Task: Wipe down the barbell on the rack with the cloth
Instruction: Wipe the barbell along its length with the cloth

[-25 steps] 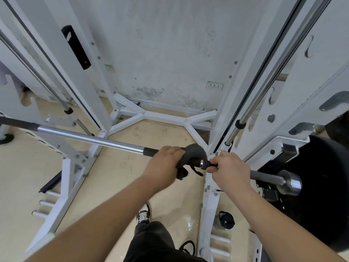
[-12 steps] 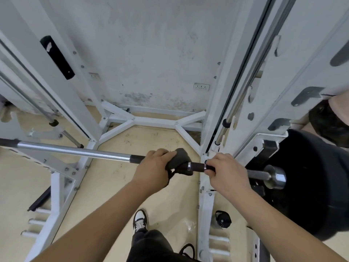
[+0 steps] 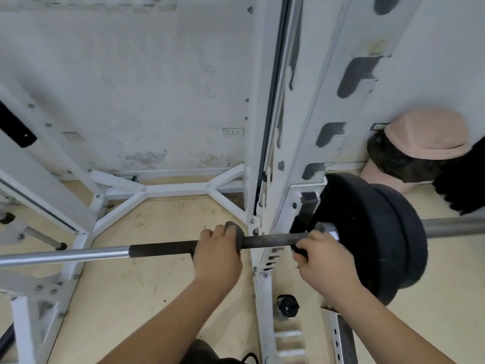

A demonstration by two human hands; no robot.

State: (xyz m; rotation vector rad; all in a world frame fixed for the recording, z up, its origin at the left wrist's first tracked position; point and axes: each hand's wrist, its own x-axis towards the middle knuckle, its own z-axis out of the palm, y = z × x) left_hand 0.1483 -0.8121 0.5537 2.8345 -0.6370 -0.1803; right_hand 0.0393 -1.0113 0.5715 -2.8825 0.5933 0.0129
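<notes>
The barbell [image 3: 162, 249] runs across the view, chrome on the left and dark near my hands. My left hand [image 3: 217, 254] grips it left of the white upright, with the grey cloth [image 3: 236, 233] bunched under its fingers against the bar. My right hand [image 3: 324, 264] grips the bar on the other side of the upright, right beside the black weight plates [image 3: 367, 245]. A stretch of bare dark bar shows between the two hands. A grey sleeve [image 3: 451, 227] sticks out to the right of the plates.
The white rack upright [image 3: 265, 158] with hook slots stands between my hands. The rack's base frame [image 3: 170, 190] lies on the beige floor by the stained wall. A black bottle [image 3: 287, 307] stands at the upright's foot. A pink bin [image 3: 425, 137] sits at the right.
My hands have moved apart along the bar: the right one slid right up to the plates. The cloth stays under my left hand. The view has swung right and down.
</notes>
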